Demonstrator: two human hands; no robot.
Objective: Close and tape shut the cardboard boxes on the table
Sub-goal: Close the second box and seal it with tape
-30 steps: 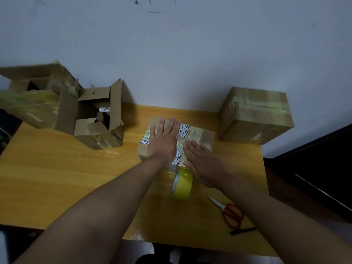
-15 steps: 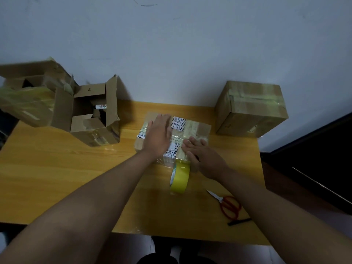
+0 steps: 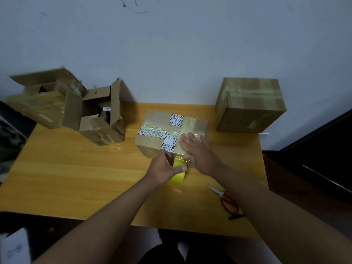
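A flat closed cardboard box (image 3: 158, 128) with printed white tape across its top lies mid-table. My right hand (image 3: 198, 151) presses flat on its near right corner, fingers straight. My left hand (image 3: 164, 166) grips the yellow tape roll (image 3: 178, 174), which stands on edge just in front of the box, with a strip running up onto the box. A small open box (image 3: 101, 119) with raised flaps sits at the back left, and a larger open box (image 3: 38, 100) lies beside it. A closed, taped box (image 3: 247, 107) stands at the back right.
Red-handled scissors (image 3: 227, 201) lie on the wooden table (image 3: 66, 172) near its front right edge. A pale wall rises behind the table. Dark furniture stands to the right, and white paper (image 3: 13, 246) lies at the lower left.
My left hand has come off the top of the middle box and taken hold of the tape roll in front of it. My right hand stays pressed on the box.
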